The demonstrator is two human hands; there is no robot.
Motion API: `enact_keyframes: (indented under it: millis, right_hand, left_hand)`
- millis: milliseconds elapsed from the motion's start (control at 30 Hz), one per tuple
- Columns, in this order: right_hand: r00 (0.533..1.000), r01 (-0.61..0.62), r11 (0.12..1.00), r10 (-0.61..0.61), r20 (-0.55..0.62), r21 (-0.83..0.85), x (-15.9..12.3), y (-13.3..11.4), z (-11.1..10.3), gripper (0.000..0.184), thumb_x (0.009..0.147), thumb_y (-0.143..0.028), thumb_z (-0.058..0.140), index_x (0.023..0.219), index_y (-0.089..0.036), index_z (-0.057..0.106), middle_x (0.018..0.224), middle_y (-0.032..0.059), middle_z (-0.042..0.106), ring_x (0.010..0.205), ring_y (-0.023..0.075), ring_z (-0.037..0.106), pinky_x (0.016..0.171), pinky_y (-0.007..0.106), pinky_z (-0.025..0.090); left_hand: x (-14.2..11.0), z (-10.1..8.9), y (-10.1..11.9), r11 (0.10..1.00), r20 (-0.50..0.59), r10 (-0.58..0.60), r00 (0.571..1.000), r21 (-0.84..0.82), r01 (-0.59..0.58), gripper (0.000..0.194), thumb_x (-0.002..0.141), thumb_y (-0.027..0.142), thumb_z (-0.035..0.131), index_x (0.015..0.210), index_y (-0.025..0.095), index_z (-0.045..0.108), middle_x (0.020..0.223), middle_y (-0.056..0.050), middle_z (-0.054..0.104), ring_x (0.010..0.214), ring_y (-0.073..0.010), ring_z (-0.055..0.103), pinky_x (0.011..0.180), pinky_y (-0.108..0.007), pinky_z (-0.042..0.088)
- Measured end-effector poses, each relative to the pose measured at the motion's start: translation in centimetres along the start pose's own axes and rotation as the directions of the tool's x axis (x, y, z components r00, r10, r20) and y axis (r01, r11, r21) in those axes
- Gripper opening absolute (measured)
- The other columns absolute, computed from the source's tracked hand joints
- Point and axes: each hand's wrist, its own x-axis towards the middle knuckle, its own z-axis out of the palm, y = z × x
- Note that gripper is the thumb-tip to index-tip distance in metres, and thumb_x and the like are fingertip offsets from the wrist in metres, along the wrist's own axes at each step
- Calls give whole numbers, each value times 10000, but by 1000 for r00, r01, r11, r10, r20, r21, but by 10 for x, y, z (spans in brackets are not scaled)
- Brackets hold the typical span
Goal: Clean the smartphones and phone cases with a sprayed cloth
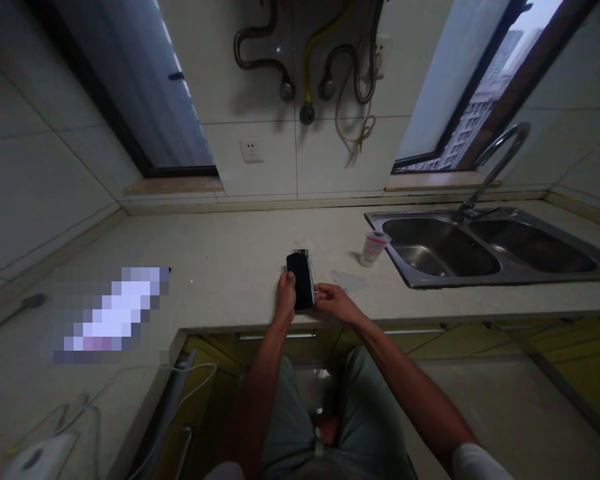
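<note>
- head view: my left hand (286,297) is closed round the left side of a black phone (303,283), thumb laid over its dark front.
- my right hand (337,301) is at the phone's right edge, fingers bent and close together; whether they pinch anything there i cannot tell.
- writing: the clear cup (373,251) has red bands and marks round it, too small for me to read; the phone's front is plain black, and a small patch at its top end is pixelated.
- the phone is between my two hands, long side pointing away from me, over the near part of the pale counter (230,267); a light strip runs down its right edge.
- whether its lower end touches the counter i cannot tell.
- beyond my right hand a thin clear sheet (350,281) lies flat, and the cup stands past it, just beside the steel sink (445,272).
- well apart on my left, a bright thing (117,310) is pixelated beyond reading; a white cable (195,390) loops nearer me.
</note>
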Motion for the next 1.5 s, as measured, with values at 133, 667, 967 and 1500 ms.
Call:
enact_keyframes:
  millis: [133,667,967,1500]
  right_hand:
    - [996,43,991,-52,-68,-129,5,-9,-8,321,688,-307,677,952,-127,710,637,-39,635,568,109,539,604,228,421]
    - [953,111,636,-287,-100,-764,-13,-38,4,257,835,-223,554,1010,-164,734,799,51,741,691,178,632,650,249,431]
    - [968,120,448,-252,4,-886,-3,-16,12,429,919,-226,526,1345,-172,541,1288,163,663,1100,264,659,909,344,496]
    - [896,28,999,-16,-444,21,2,-16,-64,246,776,-302,643,983,-172,616,865,43,653,740,201,651,641,365,642]
  left_hand:
    - [-13,-2,11,1000,139,-13,990,22,10,709,769,547,735,1313,185,458,1191,-126,625,1023,-234,630,846,-333,530]
    - [-24,-1,25,922,535,-180,825,-201,332,572,588,204,759,1087,201,480,892,-25,660,748,-170,650,643,-316,570]
    - [-8,7,18,859,567,-175,805,-312,407,245,456,58,524,680,155,547,671,0,602,724,-149,612,761,-287,537]
    - [-18,-40,29,887,523,-273,807,-187,421,709,677,239,693,1341,197,448,1194,-181,686,809,-326,746,492,-301,564]
